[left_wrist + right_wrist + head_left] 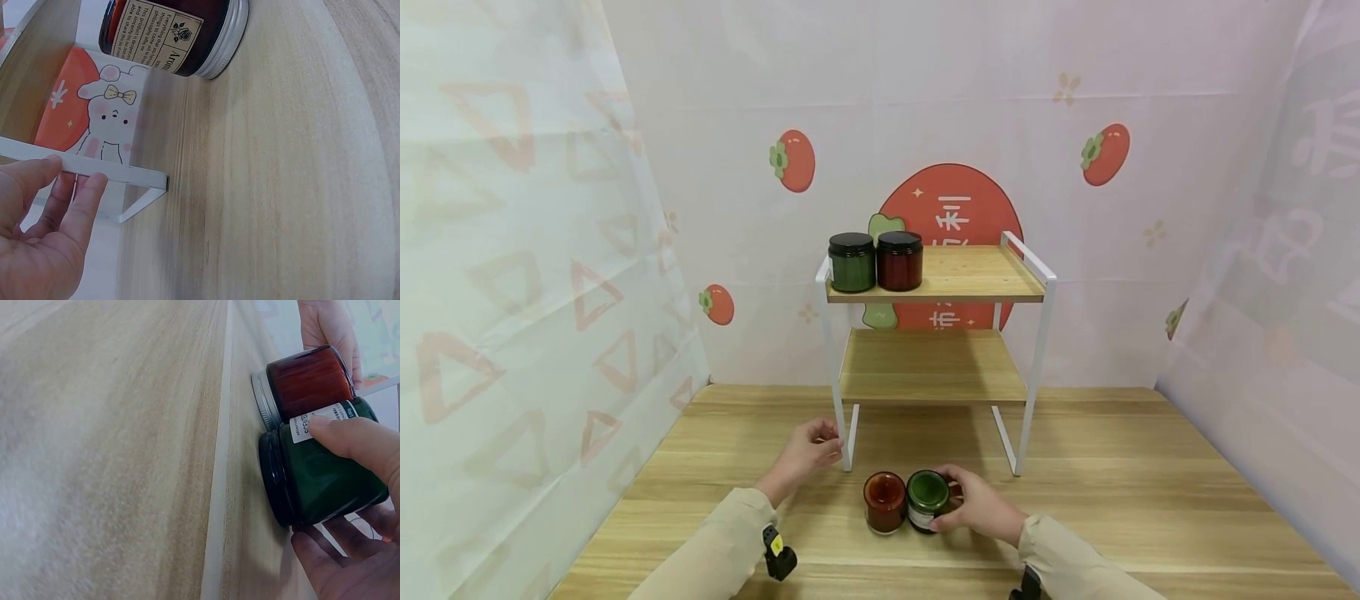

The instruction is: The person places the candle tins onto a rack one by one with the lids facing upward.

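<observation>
A green glass jar with a white label stands upside down on the table, its black lid downward in the right wrist view. My right hand grips it, thumb on the label side and fingers round the far side. Close beside it on the left is a red-brown glass jar, also upside down on its silver lid; its cream label shows in the left wrist view. My left hand pinches the white front left leg of a two-tier shelf between thumb and fingers.
The shelf's wooden top board carries a green jar and a dark red jar with black lids at its left end. Below is a lower board. Printed cloth walls enclose the wooden table.
</observation>
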The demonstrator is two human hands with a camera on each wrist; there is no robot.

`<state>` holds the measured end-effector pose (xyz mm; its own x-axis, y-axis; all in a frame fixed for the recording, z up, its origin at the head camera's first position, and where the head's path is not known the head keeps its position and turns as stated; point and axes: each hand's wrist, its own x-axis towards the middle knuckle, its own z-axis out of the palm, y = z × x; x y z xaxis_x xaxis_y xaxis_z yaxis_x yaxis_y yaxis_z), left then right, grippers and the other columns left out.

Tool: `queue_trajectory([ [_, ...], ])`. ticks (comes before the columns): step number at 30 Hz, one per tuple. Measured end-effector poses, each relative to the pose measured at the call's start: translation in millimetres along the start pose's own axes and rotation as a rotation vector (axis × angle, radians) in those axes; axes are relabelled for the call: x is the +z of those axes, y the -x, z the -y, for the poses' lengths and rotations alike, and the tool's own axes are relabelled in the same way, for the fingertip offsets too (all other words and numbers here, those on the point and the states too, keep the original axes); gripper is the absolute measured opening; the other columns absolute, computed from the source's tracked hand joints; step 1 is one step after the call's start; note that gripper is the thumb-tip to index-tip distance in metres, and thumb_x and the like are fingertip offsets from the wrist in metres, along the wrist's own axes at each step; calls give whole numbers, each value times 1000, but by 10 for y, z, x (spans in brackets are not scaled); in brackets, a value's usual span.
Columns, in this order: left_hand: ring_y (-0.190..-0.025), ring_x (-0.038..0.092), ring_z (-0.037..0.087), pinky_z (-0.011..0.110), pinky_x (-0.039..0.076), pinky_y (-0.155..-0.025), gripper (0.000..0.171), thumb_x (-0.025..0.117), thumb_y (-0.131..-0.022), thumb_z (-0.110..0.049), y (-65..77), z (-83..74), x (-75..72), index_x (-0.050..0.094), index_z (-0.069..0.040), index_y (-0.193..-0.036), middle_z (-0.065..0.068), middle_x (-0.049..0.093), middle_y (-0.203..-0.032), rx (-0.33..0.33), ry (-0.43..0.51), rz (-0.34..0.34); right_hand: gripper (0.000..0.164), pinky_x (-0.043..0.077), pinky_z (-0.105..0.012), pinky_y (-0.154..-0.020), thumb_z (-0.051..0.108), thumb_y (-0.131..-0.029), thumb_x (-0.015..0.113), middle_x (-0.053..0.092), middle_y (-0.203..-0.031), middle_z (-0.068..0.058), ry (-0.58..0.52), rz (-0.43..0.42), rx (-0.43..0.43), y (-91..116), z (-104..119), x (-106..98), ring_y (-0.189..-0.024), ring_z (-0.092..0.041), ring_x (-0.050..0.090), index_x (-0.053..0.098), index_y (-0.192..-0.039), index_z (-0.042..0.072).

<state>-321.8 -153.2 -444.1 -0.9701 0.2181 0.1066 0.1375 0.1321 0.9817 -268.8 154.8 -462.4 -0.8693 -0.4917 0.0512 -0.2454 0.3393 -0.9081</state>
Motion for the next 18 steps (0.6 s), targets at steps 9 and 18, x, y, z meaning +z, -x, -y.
queue_trajectory([
  [9,-82,58,14,25,60,-78,14,60,-91,5,-1,-4,6,54,11,-103,7,56,-88,-9,1,-7,70,52,-47,-97,7,-68,86,61,-115,-11,40,-6,-8,-18,-9,19,-107,-27,57,50,-127,-7],
  [18,-83,59,15,27,60,-79,15,60,-92,2,19,-18,-1,56,10,-104,10,58,-91,-15,-19,-9,70,52,-49,-97,8,-68,87,61,-114,-10,74,-12,-11,-30,-33,31,-107,-28,57,51,-125,-6],
])
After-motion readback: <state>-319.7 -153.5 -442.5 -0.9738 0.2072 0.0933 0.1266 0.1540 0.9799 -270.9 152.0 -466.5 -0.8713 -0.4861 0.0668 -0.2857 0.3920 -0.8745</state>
